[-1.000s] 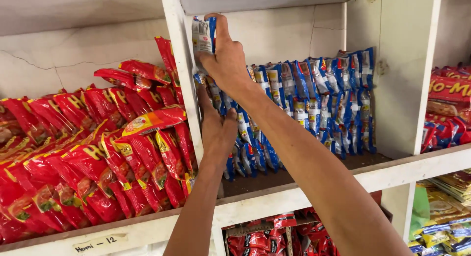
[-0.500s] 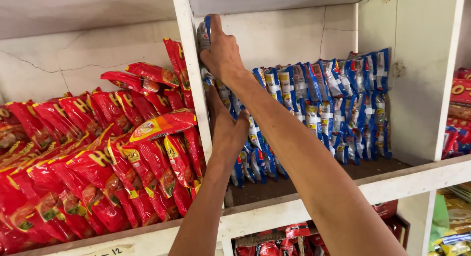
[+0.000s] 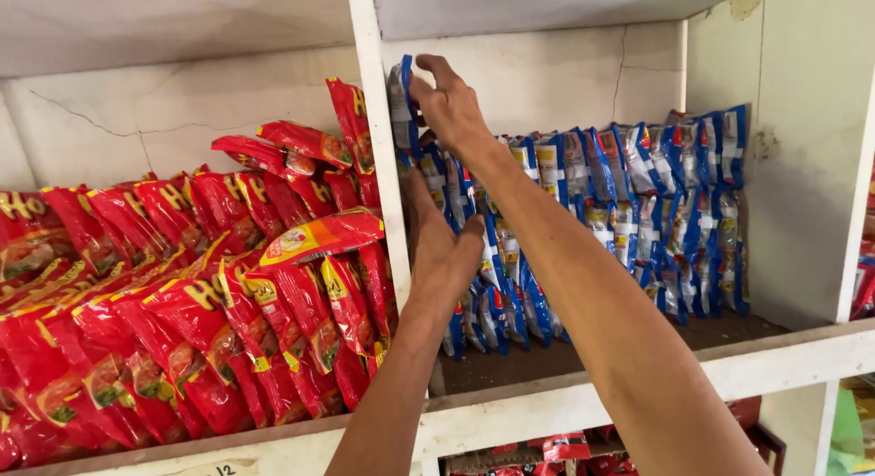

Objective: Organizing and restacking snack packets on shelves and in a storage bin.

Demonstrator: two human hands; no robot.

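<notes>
Pinching a blue sachet (image 3: 401, 98) at its top edge, the right hand (image 3: 451, 107) is closed on it; light, limp, slippery. Below, the left hand (image 3: 442, 257) seemingly lies flat, open, against the sachet row (image 3: 629, 202).

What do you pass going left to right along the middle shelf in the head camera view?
Red packets → white shelf divider → left hand → upright blue packets → white side panel.
</notes>
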